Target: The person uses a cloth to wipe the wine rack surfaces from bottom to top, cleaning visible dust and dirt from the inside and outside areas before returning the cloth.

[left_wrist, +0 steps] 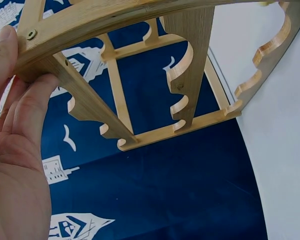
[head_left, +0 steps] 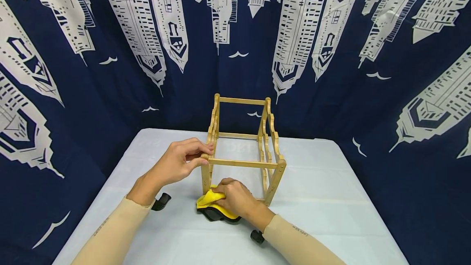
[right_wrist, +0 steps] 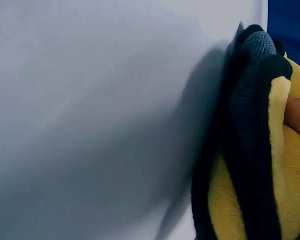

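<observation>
A light wooden rack (head_left: pixel 243 163) with scalloped side bars stands on the white table. My left hand (head_left: pixel 176 163) grips its near left upper corner; in the left wrist view, the thumb and fingers lie on either side of that wooden corner (left_wrist: pixel 32 47). Low at the rack's near left leg, my right hand (head_left: pixel 237 199) holds a bunched yellow and grey cloth (head_left: pixel 207 200) with black edging. Folds of this cloth (right_wrist: pixel 295 165) fill the right side of the right wrist view, and most of the right hand is hidden there.
The white table (head_left: pixel 324 183) reaches out on both sides of the rack. Behind and around it hangs a dark blue curtain (head_left: pixel 235 77) printed with white buildings and birds. A small black wrist mount (head_left: pixel 162 202) shows by the left wrist, another (head_left: pixel 257 236) by the right.
</observation>
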`<state>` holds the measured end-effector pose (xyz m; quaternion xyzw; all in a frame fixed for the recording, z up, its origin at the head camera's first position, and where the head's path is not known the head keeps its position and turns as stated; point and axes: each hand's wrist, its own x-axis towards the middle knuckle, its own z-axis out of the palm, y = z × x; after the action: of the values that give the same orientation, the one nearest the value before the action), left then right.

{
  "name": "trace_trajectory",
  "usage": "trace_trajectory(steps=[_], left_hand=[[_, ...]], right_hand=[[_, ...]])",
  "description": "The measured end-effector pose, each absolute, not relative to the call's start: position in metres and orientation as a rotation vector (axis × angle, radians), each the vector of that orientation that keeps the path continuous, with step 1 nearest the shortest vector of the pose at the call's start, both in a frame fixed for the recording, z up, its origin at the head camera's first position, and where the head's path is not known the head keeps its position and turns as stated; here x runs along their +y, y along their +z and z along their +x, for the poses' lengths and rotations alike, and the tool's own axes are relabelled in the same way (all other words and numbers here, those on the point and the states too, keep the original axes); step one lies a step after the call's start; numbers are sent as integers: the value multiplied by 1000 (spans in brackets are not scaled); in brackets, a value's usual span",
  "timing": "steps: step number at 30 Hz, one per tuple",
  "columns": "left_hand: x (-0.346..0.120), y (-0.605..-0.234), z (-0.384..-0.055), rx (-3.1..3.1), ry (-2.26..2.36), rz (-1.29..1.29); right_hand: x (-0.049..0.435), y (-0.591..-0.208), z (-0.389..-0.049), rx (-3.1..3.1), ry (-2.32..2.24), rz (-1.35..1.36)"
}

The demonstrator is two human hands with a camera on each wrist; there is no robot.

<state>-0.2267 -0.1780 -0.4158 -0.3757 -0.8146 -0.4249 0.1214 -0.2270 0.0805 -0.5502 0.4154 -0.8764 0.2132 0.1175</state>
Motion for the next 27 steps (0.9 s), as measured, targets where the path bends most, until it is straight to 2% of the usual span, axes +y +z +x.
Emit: trace_trajectory(steps=[9,20,27], left_hand=[[-175,-412,-230,-2345,-1248,-1112],[-174,-418,-229,-2350,-1237,-1079],[-178,-419,-226,-2340,-1234,-1066]], right_hand=[[88,-545,-224,-2764,506,1004],[121,-542,-194,-2762,65,693],[133,-553,-183,-2696,138,692]])
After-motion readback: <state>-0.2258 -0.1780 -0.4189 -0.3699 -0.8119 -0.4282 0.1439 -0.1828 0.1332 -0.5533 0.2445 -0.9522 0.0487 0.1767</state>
